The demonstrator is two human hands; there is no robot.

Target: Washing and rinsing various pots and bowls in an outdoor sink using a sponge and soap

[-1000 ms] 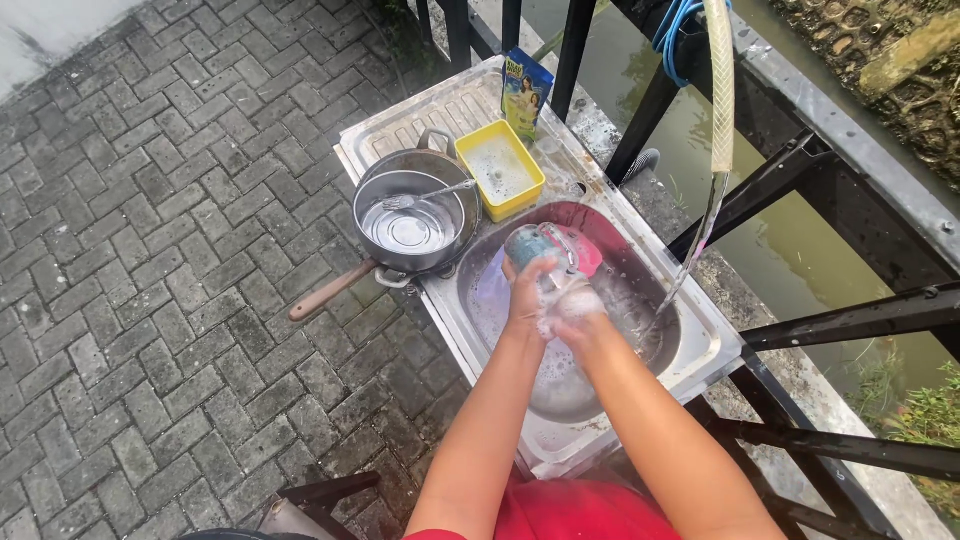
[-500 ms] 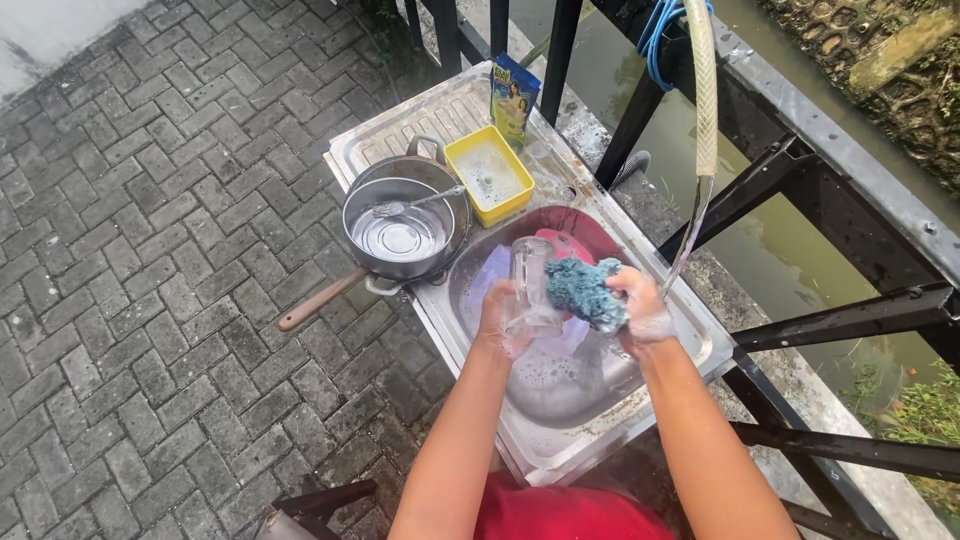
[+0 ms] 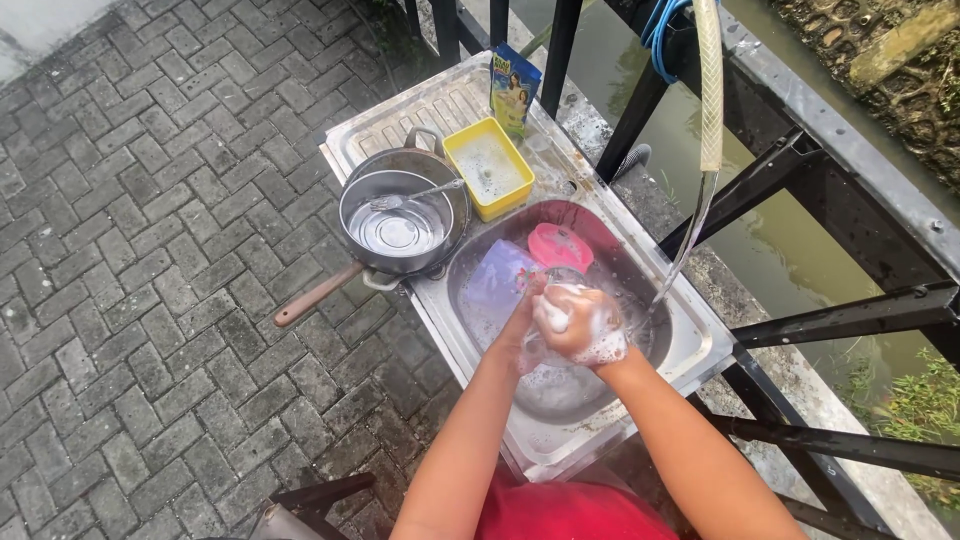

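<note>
Underfoot and to the left of the stainless steel sink unit (image 3: 690, 345), grey interlocking paving (image 3: 150, 250); behind the unit, a black metal railing (image 3: 760, 190) over murky green water (image 3: 770, 230).

Down from the railing toward the sink unit's right rim, a clear braided hose (image 3: 711, 90), pouring a thin stream of water (image 3: 680, 250) into the basin.

On the sink unit's ribbed drainboard, a round steel pot (image 3: 400, 212) nested in a dark pan with a wooden handle (image 3: 315, 296), a metal spoon (image 3: 415, 195) lying across the pot's rim. Just right of the pot, still on the unit, a yellow rectangular plastic tub (image 3: 488, 168) holding sudsy water. At the unit's back edge, a blue soap packet (image 3: 513, 92) standing upright.

Inside the basin, toward its back, a pale purple plastic piece (image 3: 495, 280) and a pink round plastic lid (image 3: 560, 247), side by side.

Over the basin's middle, both hands close together and covered in foam. Left hand (image 3: 522, 335) wrapped around a clear drinking glass (image 3: 540, 340), mostly hidden under suds, only its rim (image 3: 565, 273) showing above the fingers. Right hand (image 3: 580, 325) curled over the top of the glass, fingers bunched; sponge inside that fist not discernible through the foam. Glass thus caught between the two hands, above the soapy water in the basin.
</note>
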